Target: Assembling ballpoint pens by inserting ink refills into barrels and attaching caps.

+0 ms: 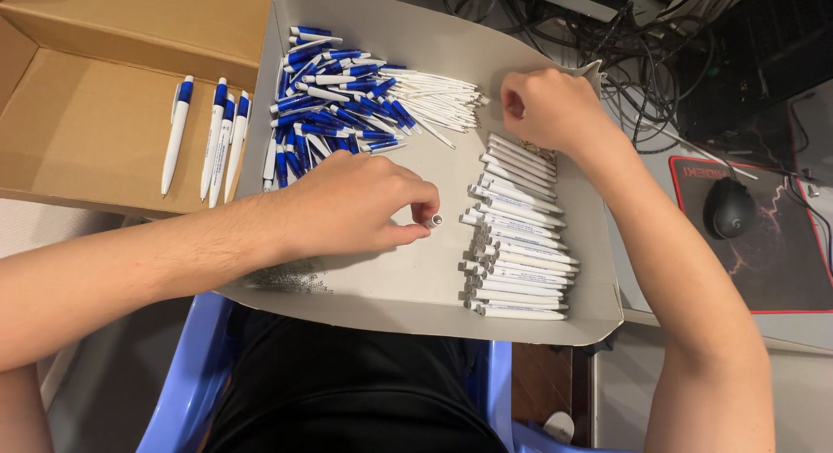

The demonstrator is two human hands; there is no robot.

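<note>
My left hand (360, 206) rests over the middle of a grey cardboard tray (416, 279) and pinches a small white pen part (434, 219) between thumb and forefinger. My right hand (547, 106) is closed at the tray's far right corner; what it holds is hidden. Below it lies a row of several white pen barrels (521, 236). A heap of blue pen caps (325, 101) and thin white refills (438, 101) fills the tray's far end.
A brown cardboard box (87, 123) at left holds several finished white-and-blue pens (213, 141). At right are a black mouse (727, 207) on a dark mouse pad (781, 262) and tangled cables (642, 54). A blue plastic chair (186, 384) is under me.
</note>
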